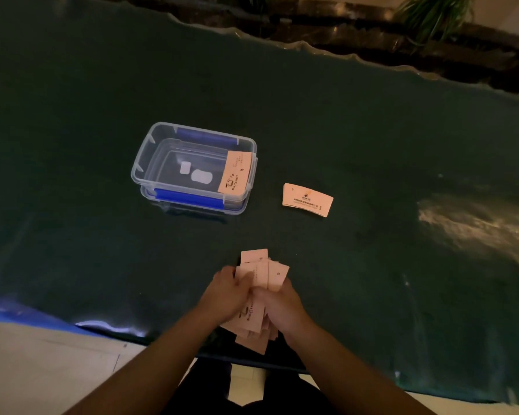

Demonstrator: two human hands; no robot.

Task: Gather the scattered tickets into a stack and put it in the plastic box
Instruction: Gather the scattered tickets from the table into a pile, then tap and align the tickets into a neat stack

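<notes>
An uneven bunch of pale pink tickets (262, 272) sits between both hands near the table's front edge. My left hand (226, 293) grips its left side and my right hand (279, 307) grips its right side; the tickets fan out above and below the hands. A small stack of tickets (307, 199) lies alone on the green cloth farther back to the right. The clear plastic box (150, 145) with blue clips stands open at centre left. One ticket (235, 172) leans over its right rim.
The table is covered by a dark green cloth (372, 130) under a clear sheet with a bright glare (474, 223) at the right. Plants (432, 16) stand beyond the far edge. Pale floor (42, 369) shows at the bottom left.
</notes>
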